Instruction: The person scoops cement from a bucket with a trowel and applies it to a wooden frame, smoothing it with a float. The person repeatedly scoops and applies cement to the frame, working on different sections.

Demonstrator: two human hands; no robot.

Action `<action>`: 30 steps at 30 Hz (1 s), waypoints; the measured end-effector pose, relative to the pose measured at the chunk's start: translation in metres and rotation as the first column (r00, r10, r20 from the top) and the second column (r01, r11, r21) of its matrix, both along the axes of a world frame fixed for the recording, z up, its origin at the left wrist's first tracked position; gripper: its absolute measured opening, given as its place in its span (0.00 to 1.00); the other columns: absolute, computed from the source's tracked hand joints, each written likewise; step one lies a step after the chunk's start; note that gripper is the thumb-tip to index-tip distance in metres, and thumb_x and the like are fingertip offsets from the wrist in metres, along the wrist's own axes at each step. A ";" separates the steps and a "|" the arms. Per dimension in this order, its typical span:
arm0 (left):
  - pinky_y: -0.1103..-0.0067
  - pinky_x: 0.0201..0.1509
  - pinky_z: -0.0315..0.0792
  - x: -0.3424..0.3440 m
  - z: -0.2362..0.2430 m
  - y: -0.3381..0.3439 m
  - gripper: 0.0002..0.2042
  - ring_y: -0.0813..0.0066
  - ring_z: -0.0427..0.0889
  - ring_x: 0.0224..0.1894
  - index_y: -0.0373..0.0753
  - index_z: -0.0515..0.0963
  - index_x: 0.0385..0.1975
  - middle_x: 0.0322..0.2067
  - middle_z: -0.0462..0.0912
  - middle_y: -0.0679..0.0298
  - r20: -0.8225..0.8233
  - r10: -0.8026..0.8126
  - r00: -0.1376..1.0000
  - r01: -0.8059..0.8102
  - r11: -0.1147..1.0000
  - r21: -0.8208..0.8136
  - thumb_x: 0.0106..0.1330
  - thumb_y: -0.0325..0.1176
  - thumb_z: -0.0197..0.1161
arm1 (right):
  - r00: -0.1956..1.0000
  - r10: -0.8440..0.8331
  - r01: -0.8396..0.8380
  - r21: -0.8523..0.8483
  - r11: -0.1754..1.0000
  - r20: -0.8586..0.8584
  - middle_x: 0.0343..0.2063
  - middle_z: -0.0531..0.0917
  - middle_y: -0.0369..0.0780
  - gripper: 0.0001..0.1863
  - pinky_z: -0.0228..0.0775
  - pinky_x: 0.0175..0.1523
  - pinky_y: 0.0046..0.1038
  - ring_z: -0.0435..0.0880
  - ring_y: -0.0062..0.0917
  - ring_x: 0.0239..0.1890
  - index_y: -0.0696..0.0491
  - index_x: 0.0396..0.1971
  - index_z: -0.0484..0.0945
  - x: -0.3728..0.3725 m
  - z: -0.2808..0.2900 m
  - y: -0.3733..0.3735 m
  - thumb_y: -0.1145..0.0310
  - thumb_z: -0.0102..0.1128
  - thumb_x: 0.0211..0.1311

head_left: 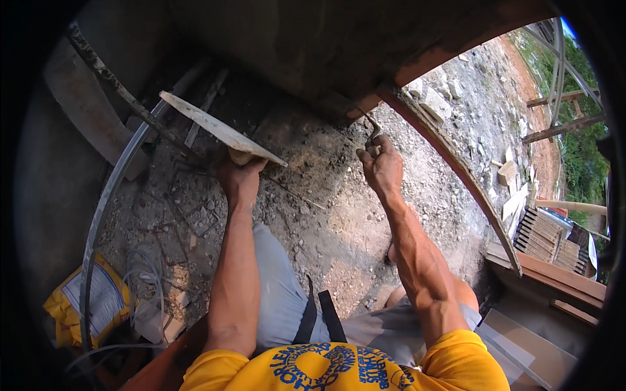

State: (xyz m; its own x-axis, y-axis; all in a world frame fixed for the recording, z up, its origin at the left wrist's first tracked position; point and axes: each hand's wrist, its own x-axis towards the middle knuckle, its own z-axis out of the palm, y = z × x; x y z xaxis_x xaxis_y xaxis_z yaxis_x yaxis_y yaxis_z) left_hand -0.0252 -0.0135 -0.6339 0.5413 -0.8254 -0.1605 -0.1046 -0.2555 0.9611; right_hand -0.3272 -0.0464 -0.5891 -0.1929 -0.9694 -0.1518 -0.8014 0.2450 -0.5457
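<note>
My left hand (240, 174) is closed around the grip under a pale, plaster-stained hawk (218, 127). The hawk's flat board is seen nearly edge-on, sloping down to the right. In my right hand (385, 168) is a trowel (373, 132), held by its handle; its thin bent shank shows above my fingers. The trowel's blade is hard to make out against the dark lower edge of the wall (261, 52). My right hand is just left of a long wooden board (450, 156) that looks curved in this view.
Rubble-strewn ground (339, 215) lies below my hands. A long metal strip (107, 195) arcs past my left side, near a yellow bag (98, 303) and clear tubing (153, 280). Broken blocks (433, 103), stacked ridged pieces (541, 234) and timber are to the right.
</note>
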 end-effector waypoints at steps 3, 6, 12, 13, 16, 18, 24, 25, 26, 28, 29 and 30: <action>0.68 0.57 0.77 0.002 -0.004 -0.001 0.24 0.64 0.85 0.48 0.29 0.82 0.46 0.45 0.87 0.54 -0.006 -0.003 1.000 0.003 1.000 -0.001 0.46 0.24 0.80 | 0.998 -0.069 0.069 -0.032 0.997 -0.006 0.35 0.89 0.47 0.18 0.78 0.46 0.46 0.88 0.47 0.41 0.52 0.44 0.77 0.004 0.012 0.006 0.59 0.72 0.60; 0.68 0.57 0.77 0.005 -0.003 -0.004 0.25 0.64 0.85 0.48 0.28 0.80 0.48 0.46 0.86 0.54 -0.083 0.038 0.996 -0.036 0.999 0.015 0.46 0.22 0.79 | 1.000 0.010 -0.009 -0.110 0.994 0.012 0.32 0.88 0.45 0.17 0.78 0.44 0.47 0.88 0.49 0.37 0.50 0.45 0.76 0.014 0.011 0.015 0.60 0.70 0.62; 0.69 0.57 0.78 0.003 0.002 -0.006 0.25 0.64 0.84 0.49 0.28 0.78 0.50 0.47 0.85 0.54 -0.168 0.045 0.985 -0.051 0.998 -0.035 0.49 0.19 0.76 | 0.993 0.068 -0.083 -0.156 0.984 -0.094 0.32 0.89 0.45 0.16 0.78 0.44 0.47 0.88 0.48 0.39 0.49 0.45 0.76 0.003 0.031 -0.011 0.61 0.70 0.61; 0.70 0.57 0.78 0.003 0.002 -0.007 0.25 0.65 0.84 0.49 0.29 0.78 0.50 0.47 0.85 0.54 -0.188 0.042 0.981 -0.047 0.999 -0.023 0.50 0.19 0.76 | 0.986 0.106 -0.121 -0.112 0.986 -0.132 0.32 0.88 0.46 0.17 0.78 0.43 0.47 0.88 0.48 0.38 0.50 0.45 0.75 -0.004 0.042 -0.020 0.61 0.71 0.62; 0.69 0.56 0.77 0.000 -0.005 -0.009 0.25 0.65 0.84 0.49 0.30 0.79 0.50 0.48 0.85 0.56 -0.150 0.032 0.988 -0.037 0.999 -0.030 0.50 0.21 0.77 | 0.971 0.237 -0.234 -0.301 0.924 -0.027 0.31 0.87 0.47 0.17 0.78 0.42 0.45 0.87 0.50 0.38 0.51 0.46 0.74 -0.012 0.082 -0.028 0.63 0.71 0.63; 0.68 0.56 0.77 -0.004 -0.009 -0.011 0.24 0.65 0.84 0.48 0.30 0.79 0.50 0.47 0.85 0.56 -0.071 0.028 0.997 -0.030 0.999 -0.026 0.51 0.21 0.77 | 0.948 0.311 -0.317 -0.290 0.903 -0.066 0.31 0.87 0.47 0.17 0.78 0.42 0.45 0.87 0.50 0.38 0.51 0.45 0.74 -0.015 0.116 -0.027 0.63 0.71 0.63; 0.65 0.54 0.78 -0.030 0.005 -0.032 0.23 0.65 0.86 0.48 0.30 0.81 0.47 0.45 0.88 0.55 0.115 -0.054 0.992 0.057 0.998 -0.026 0.52 0.27 0.81 | 0.954 0.289 -0.299 -0.306 0.904 -0.078 0.32 0.85 0.44 0.20 0.77 0.41 0.36 0.87 0.39 0.33 0.53 0.48 0.74 -0.081 0.221 0.038 0.69 0.76 0.60; 0.64 0.53 0.78 -0.036 0.013 -0.039 0.22 0.65 0.86 0.48 0.30 0.82 0.46 0.44 0.88 0.54 0.104 -0.103 0.989 0.111 0.991 -0.069 0.52 0.28 0.82 | 0.979 0.201 -0.205 -0.289 0.935 -0.043 0.31 0.84 0.43 0.19 0.76 0.40 0.32 0.86 0.34 0.32 0.54 0.46 0.75 -0.095 0.231 0.058 0.71 0.75 0.59; 0.64 0.53 0.79 -0.045 0.021 -0.053 0.22 0.63 0.87 0.47 0.30 0.82 0.46 0.44 0.88 0.54 0.118 -0.127 0.985 0.135 0.988 -0.071 0.53 0.29 0.82 | 0.996 0.087 -0.081 -0.246 0.966 0.014 0.30 0.82 0.43 0.17 0.75 0.40 0.31 0.83 0.29 0.31 0.57 0.44 0.76 -0.110 0.240 0.077 0.73 0.74 0.59; 0.63 0.51 0.79 -0.059 0.042 -0.076 0.22 0.60 0.88 0.46 0.30 0.82 0.46 0.42 0.89 0.52 0.190 -0.164 0.968 0.178 0.982 -0.061 0.54 0.31 0.82 | 0.998 -0.053 0.058 -0.277 0.959 0.028 0.28 0.79 0.40 0.17 0.73 0.39 0.28 0.76 0.23 0.30 0.59 0.44 0.76 -0.136 0.251 0.114 0.74 0.72 0.58; 0.63 0.51 0.80 -0.069 0.053 -0.091 0.22 0.58 0.89 0.46 0.31 0.82 0.46 0.42 0.89 0.51 0.247 -0.174 0.953 0.199 0.977 -0.079 0.55 0.33 0.81 | 0.996 -0.091 0.095 -0.287 0.953 0.027 0.28 0.78 0.38 0.16 0.71 0.39 0.26 0.74 0.21 0.30 0.59 0.44 0.76 -0.148 0.255 0.131 0.72 0.73 0.60; 0.63 0.50 0.80 -0.081 0.064 -0.107 0.23 0.56 0.89 0.46 0.31 0.82 0.47 0.42 0.89 0.51 0.150 -0.207 0.967 0.217 0.975 -0.057 0.55 0.34 0.81 | 0.983 -0.157 0.177 -0.302 0.937 0.089 0.28 0.77 0.36 0.16 0.70 0.39 0.25 0.72 0.20 0.30 0.58 0.44 0.76 -0.157 0.256 0.147 0.70 0.72 0.62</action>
